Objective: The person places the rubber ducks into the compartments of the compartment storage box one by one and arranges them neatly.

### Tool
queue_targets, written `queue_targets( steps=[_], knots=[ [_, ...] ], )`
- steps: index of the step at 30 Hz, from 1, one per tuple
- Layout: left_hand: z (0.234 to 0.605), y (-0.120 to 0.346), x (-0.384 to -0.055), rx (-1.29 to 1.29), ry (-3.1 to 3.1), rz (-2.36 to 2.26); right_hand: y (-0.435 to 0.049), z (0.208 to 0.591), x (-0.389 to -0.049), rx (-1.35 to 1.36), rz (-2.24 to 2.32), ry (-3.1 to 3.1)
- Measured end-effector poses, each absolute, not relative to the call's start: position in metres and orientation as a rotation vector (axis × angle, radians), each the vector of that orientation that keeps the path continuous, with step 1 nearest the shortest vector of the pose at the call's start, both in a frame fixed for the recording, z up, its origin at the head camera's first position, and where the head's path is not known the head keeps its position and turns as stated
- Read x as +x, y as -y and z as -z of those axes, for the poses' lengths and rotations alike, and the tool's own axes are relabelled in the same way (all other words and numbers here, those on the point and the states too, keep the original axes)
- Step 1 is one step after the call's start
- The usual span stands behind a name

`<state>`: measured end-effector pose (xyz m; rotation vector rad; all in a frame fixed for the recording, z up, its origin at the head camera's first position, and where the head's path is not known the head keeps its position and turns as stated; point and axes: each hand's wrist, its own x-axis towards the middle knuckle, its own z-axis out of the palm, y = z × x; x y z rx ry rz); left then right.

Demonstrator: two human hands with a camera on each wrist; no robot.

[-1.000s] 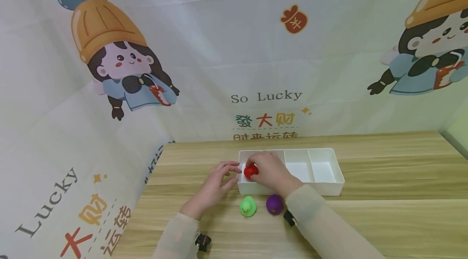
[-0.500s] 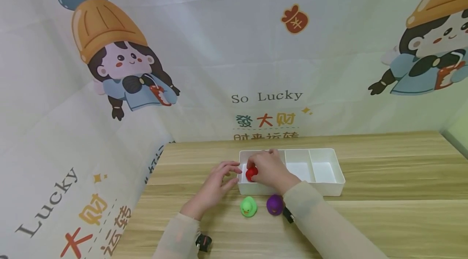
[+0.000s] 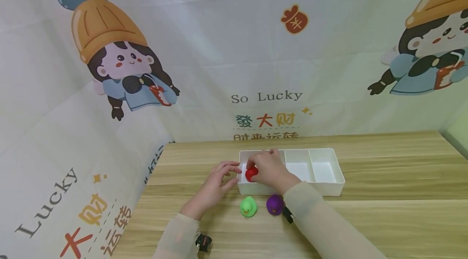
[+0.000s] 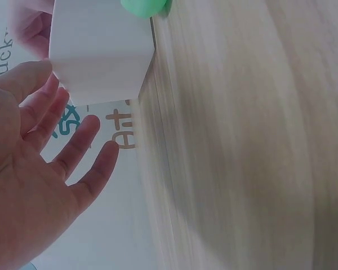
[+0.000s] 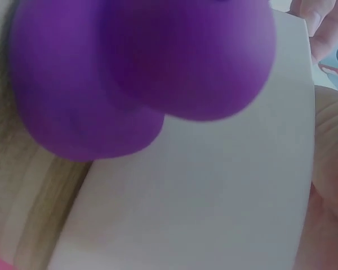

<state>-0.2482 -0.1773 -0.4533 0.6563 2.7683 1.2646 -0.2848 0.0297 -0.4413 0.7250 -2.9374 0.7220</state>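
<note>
A white divided box (image 3: 325,188) stands on the table, its long side facing me. Inside its left end my right hand (image 3: 268,169) pinches a small red rubber duck (image 3: 251,174), partly hidden by the fingers. My left hand (image 3: 216,181) is at the box's left end, fingers spread and relaxed, fingertips right at the rim. In the left wrist view, the left hand's thumb (image 4: 31,76) lies along the box's edge. A green rubber duck (image 3: 248,207) and a purple rubber duck (image 3: 275,205) sit in front of the box; the purple one looms large in the right wrist view.
The wood-grain table (image 3: 384,169) reaches back to a printed cloth (image 3: 204,68) hung behind and at the left. Two compartments at the box's right side show bare floors. The right sleeve (image 3: 321,214) passes close beside the purple duck.
My right hand has shifted slightly and the red duck sits a little lower and further right inside the box. The left hand has stayed in place.
</note>
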Motion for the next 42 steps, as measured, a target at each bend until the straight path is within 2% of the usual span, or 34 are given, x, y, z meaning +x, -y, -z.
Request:
queue_targets(
  steps=[9, 16, 29, 42],
  knots=[
    [0.457, 0.175, -0.249, 0.665, -2.761, -1.261, -0.039, 0.446, -0.283, 0.731, -0.978, 2.855],
    [0.458, 0.183, -0.243, 0.630, -2.812, -1.241, -0.042, 0.443, -0.268, 0.737, -1.052, 2.777],
    [0.455, 0.183, -0.246, 0.554, -2.808, -1.267, -0.078, 0.441, -0.236, 0.583, -0.977, 2.696],
    [0.457, 0.174, -0.249, 0.613, -2.793, -1.266, -0.116, 0.450, -0.210, 0.492, -0.942, 2.629]
  ],
)
